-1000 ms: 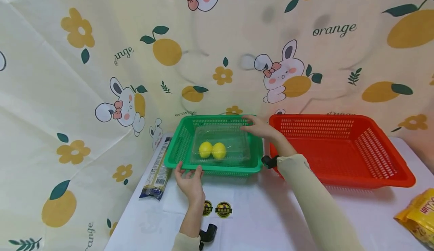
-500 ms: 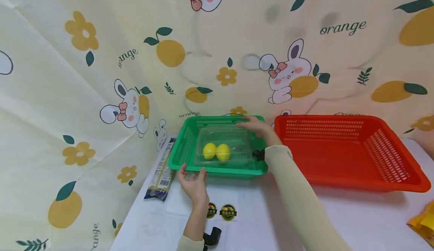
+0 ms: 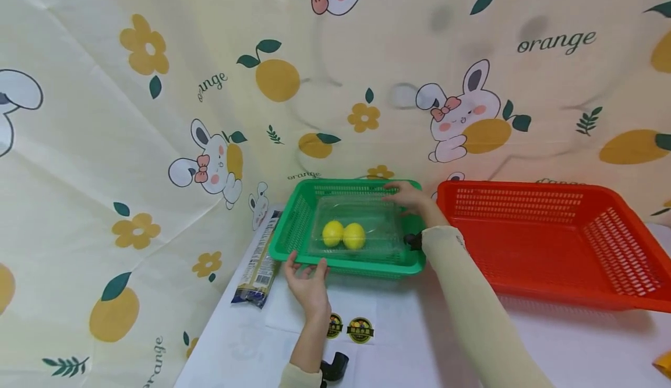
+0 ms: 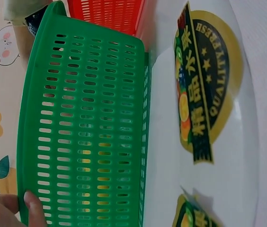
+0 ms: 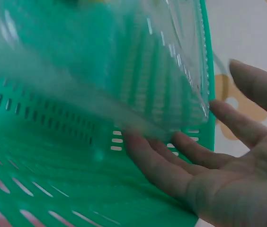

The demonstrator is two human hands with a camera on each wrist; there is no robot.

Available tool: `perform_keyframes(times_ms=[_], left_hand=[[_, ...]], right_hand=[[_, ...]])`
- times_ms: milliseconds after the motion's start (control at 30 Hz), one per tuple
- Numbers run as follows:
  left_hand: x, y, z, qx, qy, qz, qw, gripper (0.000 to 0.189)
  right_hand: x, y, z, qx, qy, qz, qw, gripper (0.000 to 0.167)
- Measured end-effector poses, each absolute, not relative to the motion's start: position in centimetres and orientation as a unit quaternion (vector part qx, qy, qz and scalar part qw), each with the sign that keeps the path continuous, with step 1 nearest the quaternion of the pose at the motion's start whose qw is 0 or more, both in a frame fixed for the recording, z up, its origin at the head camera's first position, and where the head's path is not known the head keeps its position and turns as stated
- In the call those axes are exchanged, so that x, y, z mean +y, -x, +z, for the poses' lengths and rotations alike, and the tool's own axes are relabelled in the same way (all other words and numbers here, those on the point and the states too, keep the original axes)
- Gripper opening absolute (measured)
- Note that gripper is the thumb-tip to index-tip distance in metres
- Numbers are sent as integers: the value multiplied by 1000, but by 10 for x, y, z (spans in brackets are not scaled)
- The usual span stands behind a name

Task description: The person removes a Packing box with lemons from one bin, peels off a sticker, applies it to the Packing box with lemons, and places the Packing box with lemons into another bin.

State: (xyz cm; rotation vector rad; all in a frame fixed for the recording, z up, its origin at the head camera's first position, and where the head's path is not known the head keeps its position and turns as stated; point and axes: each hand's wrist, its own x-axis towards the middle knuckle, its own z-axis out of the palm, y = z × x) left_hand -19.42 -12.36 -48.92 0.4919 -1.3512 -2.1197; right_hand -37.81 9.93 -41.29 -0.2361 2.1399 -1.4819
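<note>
Work centred on the green basket, mid-frame in the head view, with the clear container lying inside its walls. Two yellow balls showed through the plastic, side by side in its left half.

Left hand: the grip was closed on the basket's near rim, the thumb against the outer wall and the fingers over the rim. Right hand: the grip was spread, fingers nearly straight at the container's far right corner, the thumb apart from the plastic; nothing was clasped. Whether all the fingertips touched could not be told.

The step looked like settling the container or taking hold of it; which of these was unclear. Either way, the left hand's hold seemed worth keeping firm, so the basket would not skid on the table. For the right, support under the corner seemed better than squeezing, as the thin walls would likely flex. Any tilt was best kept small and slow: the balls looked apt to roll. The red basket, right of frame, stood close by, so the right forearm needed care there.
</note>
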Motion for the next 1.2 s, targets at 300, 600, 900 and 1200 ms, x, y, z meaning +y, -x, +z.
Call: perform_keyframes(times_ms=[300,600,900,1200], left_hand=[[-122,197,-490,-507,-183,-791,289,65],[-123,198,-490,-503,-184,-794,289,65],[-122,196,-490,-503,-179,-796,286,66],[-122,194,-489,-504,-180,-794,288,64]], right_hand=[[99,376,-415,781,103,-510,344,64],[95,374,-428,773,114,-523,340,66],[93,373,-431,760,110,-568,296,59],[102,368,-411,762,102,-582,265,56]])
